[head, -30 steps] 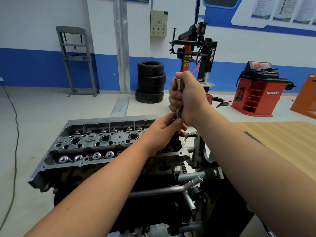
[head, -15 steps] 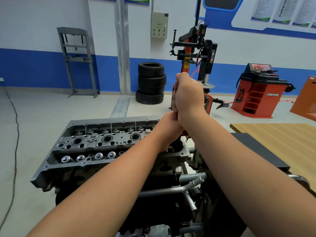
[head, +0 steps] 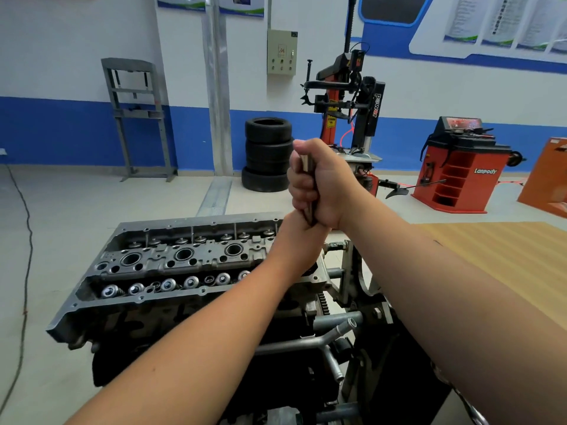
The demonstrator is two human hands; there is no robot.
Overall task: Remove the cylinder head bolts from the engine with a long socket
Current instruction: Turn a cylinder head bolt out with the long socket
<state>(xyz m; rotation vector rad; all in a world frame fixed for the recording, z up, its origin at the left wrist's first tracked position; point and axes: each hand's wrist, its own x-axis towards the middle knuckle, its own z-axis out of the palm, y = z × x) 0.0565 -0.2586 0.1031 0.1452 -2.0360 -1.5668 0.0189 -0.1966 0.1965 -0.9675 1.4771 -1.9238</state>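
I stand in a workshop with a pale floor (head: pixel 76 216) and a white wall banded in blue. A stack of black tyres (head: pixel 267 154) sits against that wall, a grey metal frame (head: pixel 135 118) stands to its left, and a red and black tyre changer (head: pixel 346 99) rises behind my hands. Further right is a red wheel balancer (head: pixel 460 167), and a wooden tabletop (head: pixel 506 250) reaches in from the right edge. A dark cable (head: pixel 26 240) trails down the floor on the left.

In front of me the engine (head: pixel 184 271) sits on a stand, its cylinder head open on top, with three round wells along the middle and a row of shiny valve springs nearer to me.

My right hand (head: pixel 322 185) is held up above the engine's right end, fingers curled tight into a fist around the long socket tool (head: pixel 306 167). Only a short pale strip of the tool shows between my fingers and thumb, plus a dark bit just below the fist. My left hand (head: pixel 302 240) sits directly under the right one, touching it, wrapped about the lower part of the tool; its fingers are mostly turned away from me, so I cannot tell exactly how they lie. The tool stands roughly upright, and its lower end, where it meets the head, is hidden behind my left wrist.
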